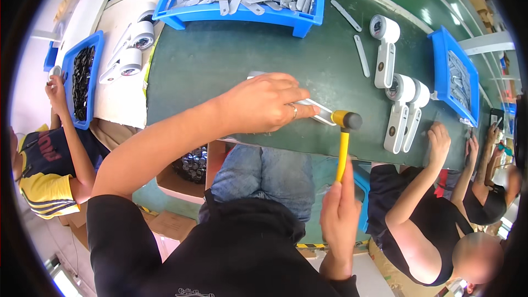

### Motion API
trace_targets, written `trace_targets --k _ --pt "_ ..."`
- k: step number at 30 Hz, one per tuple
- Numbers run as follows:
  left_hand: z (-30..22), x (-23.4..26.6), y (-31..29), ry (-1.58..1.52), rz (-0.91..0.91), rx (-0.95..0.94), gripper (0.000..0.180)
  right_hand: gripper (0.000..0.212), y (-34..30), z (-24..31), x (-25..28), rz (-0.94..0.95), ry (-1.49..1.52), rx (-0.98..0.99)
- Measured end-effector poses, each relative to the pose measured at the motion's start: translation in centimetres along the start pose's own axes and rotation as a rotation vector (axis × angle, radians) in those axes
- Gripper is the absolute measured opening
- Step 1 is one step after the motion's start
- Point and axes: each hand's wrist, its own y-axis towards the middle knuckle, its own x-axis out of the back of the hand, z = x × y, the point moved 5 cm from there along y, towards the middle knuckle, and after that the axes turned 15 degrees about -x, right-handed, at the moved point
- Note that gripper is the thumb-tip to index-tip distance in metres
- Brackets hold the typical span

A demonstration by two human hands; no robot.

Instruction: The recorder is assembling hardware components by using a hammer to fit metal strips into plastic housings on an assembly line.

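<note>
My left hand (264,104) is closed over a white, long-handled device and presses it down on the green table. Most of that device is hidden under the hand; its pale handle end (318,112) sticks out past the fingers. In my right hand (340,214) is a small mallet (344,148) with a yellow handle and a yellow-and-black head. The mallet head is at the tip of the handle end; whether it touches cannot be told. To the right, several similar white devices with round heads (385,28) lie on the table near two loose grey strips (361,55).
A blue bin (236,15) heaped with grey strips stands at the back. Another blue bin (443,77) is at the right, and a blue tray (94,77) of black parts at the left. White devices (130,61) lie beside it. Co-workers' hands (438,142) show on both sides.
</note>
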Motion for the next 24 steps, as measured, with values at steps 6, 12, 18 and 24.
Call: trace_targets --k 6,12,18,24 --pt "-0.2 0.0 0.0 0.005 -0.027 -0.010 0.029 0.055 -0.5 -0.7 0.0 -0.076 -0.027 0.108" --pt "0.1 0.4 0.6 -0.042 0.109 0.124 0.024 0.051 -1.0 -0.6 1.1 -0.010 0.265 0.007" --pt "-2.0 0.2 5.2 0.040 0.363 -0.258 0.019 0.054 -1.3 -1.7 0.7 0.008 0.644 0.018" --pt "-1.0 1.3 2.5 -0.059 0.288 -0.137 0.013 0.055 -1.2 -1.0 0.4 0.008 0.606 0.148"
